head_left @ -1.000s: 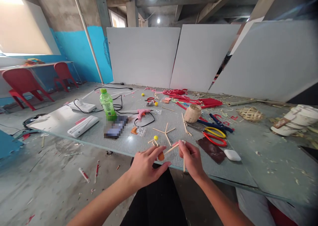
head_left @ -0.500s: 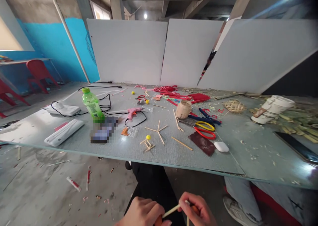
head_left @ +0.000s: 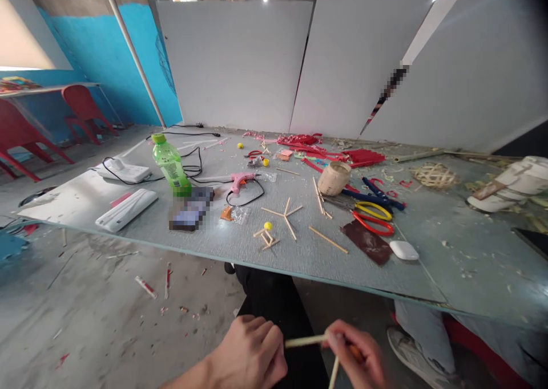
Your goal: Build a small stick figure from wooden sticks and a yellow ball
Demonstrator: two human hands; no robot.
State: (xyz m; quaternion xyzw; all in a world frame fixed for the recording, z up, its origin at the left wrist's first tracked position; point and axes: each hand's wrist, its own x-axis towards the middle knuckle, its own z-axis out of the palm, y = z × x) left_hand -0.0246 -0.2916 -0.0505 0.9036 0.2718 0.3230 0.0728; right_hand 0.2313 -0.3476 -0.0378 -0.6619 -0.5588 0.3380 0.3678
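In the lower right of the frame, the right hand [head_left: 357, 352] is clamped on a wooden stick [head_left: 306, 341] that runs level across to the left hand [head_left: 254, 349], at lower centre. The left hand's fingers are curled, but whether they grip the stick's end cannot be told. A second stick [head_left: 334, 372] slants down from the right hand's fingers. On the surface [head_left: 231, 243], mid-frame, four sticks form a star [head_left: 285, 215]; a pink glue gun [head_left: 240, 182] lies farther left, near a green bottle [head_left: 171, 166].
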